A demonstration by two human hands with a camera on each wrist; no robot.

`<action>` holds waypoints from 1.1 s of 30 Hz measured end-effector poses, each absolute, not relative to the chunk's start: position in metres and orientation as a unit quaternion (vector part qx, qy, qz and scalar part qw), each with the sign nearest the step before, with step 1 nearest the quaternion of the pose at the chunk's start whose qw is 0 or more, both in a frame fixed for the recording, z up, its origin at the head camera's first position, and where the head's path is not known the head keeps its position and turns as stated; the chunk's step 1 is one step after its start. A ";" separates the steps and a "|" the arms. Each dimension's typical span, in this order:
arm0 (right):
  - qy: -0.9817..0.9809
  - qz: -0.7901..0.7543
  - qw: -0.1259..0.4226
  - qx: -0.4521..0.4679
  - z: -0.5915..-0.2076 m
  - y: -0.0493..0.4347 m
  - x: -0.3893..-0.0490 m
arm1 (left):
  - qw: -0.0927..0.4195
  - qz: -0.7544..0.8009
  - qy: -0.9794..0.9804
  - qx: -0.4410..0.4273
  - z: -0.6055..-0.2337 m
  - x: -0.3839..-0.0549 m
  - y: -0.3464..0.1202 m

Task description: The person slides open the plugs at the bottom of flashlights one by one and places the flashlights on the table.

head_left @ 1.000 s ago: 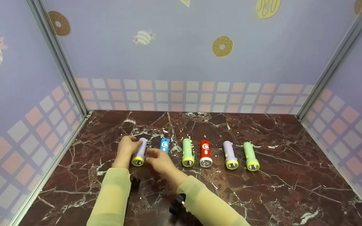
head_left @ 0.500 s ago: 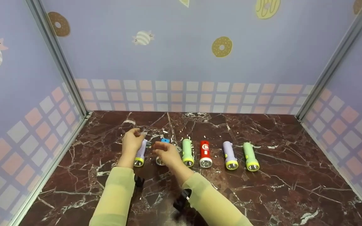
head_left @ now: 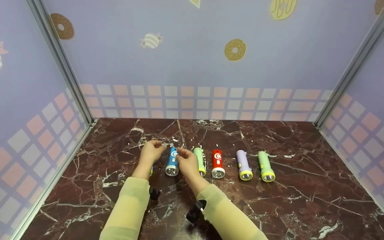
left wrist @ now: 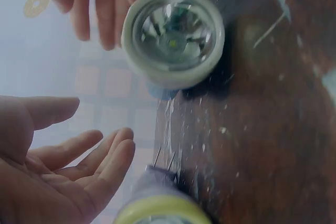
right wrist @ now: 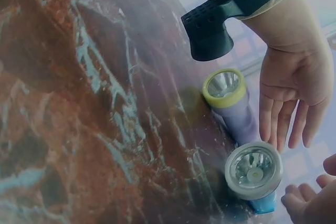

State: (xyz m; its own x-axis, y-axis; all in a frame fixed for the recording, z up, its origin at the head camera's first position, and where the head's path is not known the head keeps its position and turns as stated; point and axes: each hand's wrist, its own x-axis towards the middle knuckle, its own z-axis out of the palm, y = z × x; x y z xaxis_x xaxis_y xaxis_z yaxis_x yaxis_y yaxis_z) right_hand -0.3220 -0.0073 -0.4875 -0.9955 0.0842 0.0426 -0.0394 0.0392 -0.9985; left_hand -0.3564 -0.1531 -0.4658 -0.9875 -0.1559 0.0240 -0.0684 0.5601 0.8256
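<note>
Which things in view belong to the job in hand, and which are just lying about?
Apparently part of the job:
blue flashlight, between the left hand and right hand

Apparently just lying about:
leftmost purple flashlight
middle green flashlight, partly hidden by the right hand
red flashlight
right purple flashlight
rightmost green flashlight

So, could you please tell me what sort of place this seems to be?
It looks like a small partitioned booth, probably indoors: panels printed with doughnuts and sweets, joined by metal posts, stand around a dark red marbled surface bearing a row of flashlights.
</note>
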 end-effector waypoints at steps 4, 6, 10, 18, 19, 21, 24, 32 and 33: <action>-0.720 0.692 0.039 -0.026 -0.493 -0.007 -0.322 | 0.019 -0.442 -0.894 0.064 -0.468 -0.357 -0.145; -0.721 0.691 0.032 -0.027 -0.495 -0.007 -0.322 | 0.016 -0.419 -0.906 0.066 -0.470 -0.357 -0.141; -0.731 0.681 0.024 -0.024 -0.499 -0.007 -0.320 | 0.003 -0.405 -0.912 0.069 -0.472 -0.358 -0.135; -0.738 0.674 0.009 -0.034 -0.507 -0.006 -0.319 | -0.001 -0.419 -0.906 0.061 -0.481 -0.362 -0.132; -0.738 0.674 0.006 -0.035 -0.508 -0.006 -0.319 | -0.003 -0.421 -0.905 0.061 -0.482 -0.363 -0.132; -0.738 0.674 0.005 -0.033 -0.510 -0.006 -0.318 | -0.007 -0.421 -0.905 0.061 -0.485 -0.365 -0.131; -0.738 0.674 0.002 -0.030 -0.511 -0.006 -0.318 | -0.012 -0.425 -0.903 0.065 -0.487 -0.366 -0.131; -0.750 0.660 -0.012 -0.031 -0.513 -0.006 -0.318 | -0.027 -0.440 -0.894 0.081 -0.490 -0.367 -0.129; -0.752 0.658 -0.012 -0.031 -0.513 -0.006 -0.317 | -0.029 -0.443 -0.892 0.085 -0.490 -0.367 -0.128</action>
